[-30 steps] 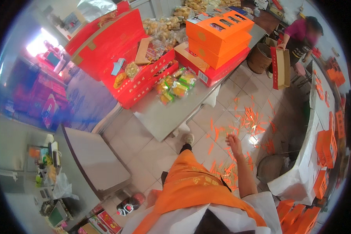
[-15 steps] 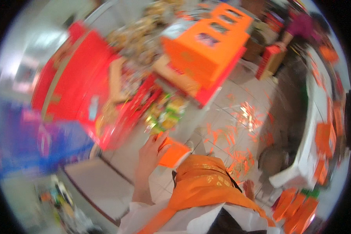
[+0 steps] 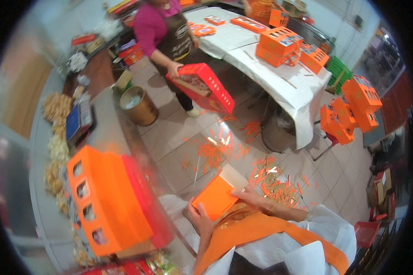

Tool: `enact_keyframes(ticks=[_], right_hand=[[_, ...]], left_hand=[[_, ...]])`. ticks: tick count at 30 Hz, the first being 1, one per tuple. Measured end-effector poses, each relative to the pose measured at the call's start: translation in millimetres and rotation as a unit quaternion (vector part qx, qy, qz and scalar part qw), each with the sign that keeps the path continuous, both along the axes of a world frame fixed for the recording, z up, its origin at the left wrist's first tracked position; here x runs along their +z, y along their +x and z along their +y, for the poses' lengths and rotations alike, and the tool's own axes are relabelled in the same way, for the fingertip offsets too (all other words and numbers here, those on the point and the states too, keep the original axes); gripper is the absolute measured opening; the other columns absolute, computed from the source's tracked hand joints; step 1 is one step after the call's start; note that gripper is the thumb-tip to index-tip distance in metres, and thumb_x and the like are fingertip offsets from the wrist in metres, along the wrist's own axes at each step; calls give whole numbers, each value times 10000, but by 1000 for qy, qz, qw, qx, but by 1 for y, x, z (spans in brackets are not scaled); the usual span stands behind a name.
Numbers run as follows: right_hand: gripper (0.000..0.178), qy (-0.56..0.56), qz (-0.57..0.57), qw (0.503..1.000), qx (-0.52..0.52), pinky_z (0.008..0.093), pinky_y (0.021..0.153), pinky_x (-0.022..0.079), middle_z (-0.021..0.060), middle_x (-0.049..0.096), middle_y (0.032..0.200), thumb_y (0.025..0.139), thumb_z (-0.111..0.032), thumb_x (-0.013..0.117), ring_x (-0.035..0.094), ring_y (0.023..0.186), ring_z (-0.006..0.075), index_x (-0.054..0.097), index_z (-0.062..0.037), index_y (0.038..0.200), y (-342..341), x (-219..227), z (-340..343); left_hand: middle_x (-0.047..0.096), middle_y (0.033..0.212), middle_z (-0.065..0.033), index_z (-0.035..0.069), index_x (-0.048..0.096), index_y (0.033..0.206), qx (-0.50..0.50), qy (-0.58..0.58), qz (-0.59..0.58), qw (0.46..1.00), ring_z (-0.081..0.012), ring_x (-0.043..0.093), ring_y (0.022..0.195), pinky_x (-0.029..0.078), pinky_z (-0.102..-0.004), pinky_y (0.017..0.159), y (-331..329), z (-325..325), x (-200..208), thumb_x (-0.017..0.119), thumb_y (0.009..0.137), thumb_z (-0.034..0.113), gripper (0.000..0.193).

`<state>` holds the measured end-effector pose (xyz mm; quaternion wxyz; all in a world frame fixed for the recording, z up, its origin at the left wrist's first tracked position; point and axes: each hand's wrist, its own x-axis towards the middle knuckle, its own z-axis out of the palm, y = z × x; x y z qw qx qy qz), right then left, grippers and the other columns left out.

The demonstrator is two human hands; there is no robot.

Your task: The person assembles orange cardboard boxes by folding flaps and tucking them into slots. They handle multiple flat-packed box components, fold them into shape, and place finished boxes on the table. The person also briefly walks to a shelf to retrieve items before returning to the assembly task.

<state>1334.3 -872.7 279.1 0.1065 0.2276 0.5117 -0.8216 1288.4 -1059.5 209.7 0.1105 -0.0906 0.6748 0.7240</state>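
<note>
An orange cardboard box (image 3: 214, 198) with a pale flap or inner side showing is held in front of my orange apron. My left hand (image 3: 202, 219) grips its near left side, fingers pressed against the orange face. My right hand (image 3: 251, 197) holds the right side, beside the pale part. What is inside the box cannot be seen. Close to my left, a row of orange boxes with cut-out windows (image 3: 108, 201) rests on a red box (image 3: 146, 197) on the counter.
A person in a purple top (image 3: 158, 32) carries a red box (image 3: 206, 87) ahead. Orange paper strips (image 3: 277, 188) litter the tiled floor. A white-covered table (image 3: 243, 50) bears orange boxes; more stacked orange boxes (image 3: 360, 96) stand right. A round bin (image 3: 139, 106) sits by the counter.
My view has swung right toward the white-covered table. The orange box was in my left hand alone, with my right hand low at my side; now both hands hold it.
</note>
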Motion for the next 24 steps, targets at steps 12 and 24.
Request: enact_keyframes(ticks=[12,24], right_hand=[[640,26,94,992,78,311,909,416,61,453,1262,866,-338,624,435,1151,151,314,-51,1347,-224,-6,103],[622,59,90,993,-50,333,844,469,94,547,1124,895,-225,599,527,1040,168,227,-49,1361,-547,-55,77]], left_hand=[[539,973,-74,7,496,1043,32,59,-27,997,-153,528,876,443,-278,762,-197,78,32,473,940,231,248],[575,951,-42,42,535,1047,-26,87,-61,994,-152,567,836,477,-311,707,-520,79,15,447,951,318,305]])
